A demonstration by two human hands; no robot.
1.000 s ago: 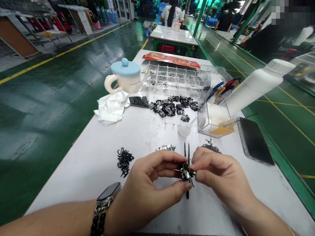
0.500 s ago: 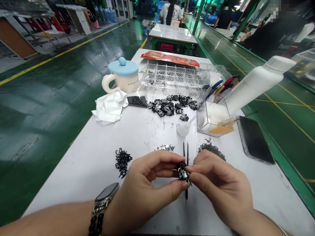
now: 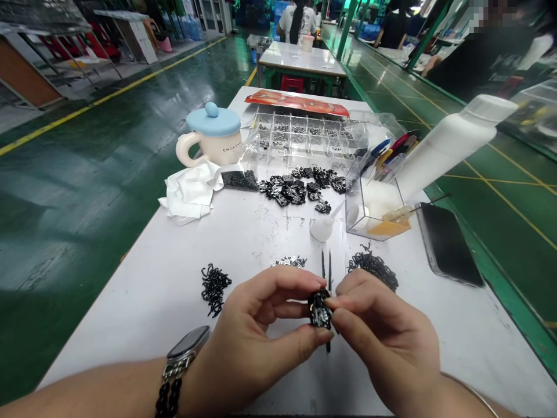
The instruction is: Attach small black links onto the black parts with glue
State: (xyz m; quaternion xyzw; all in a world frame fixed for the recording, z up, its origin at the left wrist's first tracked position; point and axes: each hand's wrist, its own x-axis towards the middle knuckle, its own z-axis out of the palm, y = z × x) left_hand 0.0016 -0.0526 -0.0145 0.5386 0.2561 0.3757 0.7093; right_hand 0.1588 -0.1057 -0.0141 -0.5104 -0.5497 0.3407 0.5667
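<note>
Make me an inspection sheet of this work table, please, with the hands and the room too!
Surface: white table, dark marks near the middle.
Job's things: small black-and-silver part, held; tweezers partly hidden behind it; silver pieces; left black pile; right black pile.
Clutter: lidded mug, white cloth, white bottle, phone.
Hands: left hand grips the part; right hand touches its edge.
Cables: nothing seen.
Surroundings: green floor, second table, a person beyond it.

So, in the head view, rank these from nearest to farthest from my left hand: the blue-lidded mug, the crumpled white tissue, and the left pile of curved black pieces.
1. Left pile of curved black pieces: just left of your left hand.
2. Crumpled white tissue: farther forward, on the left.
3. Blue-lidded mug: just behind the tissue.
</note>
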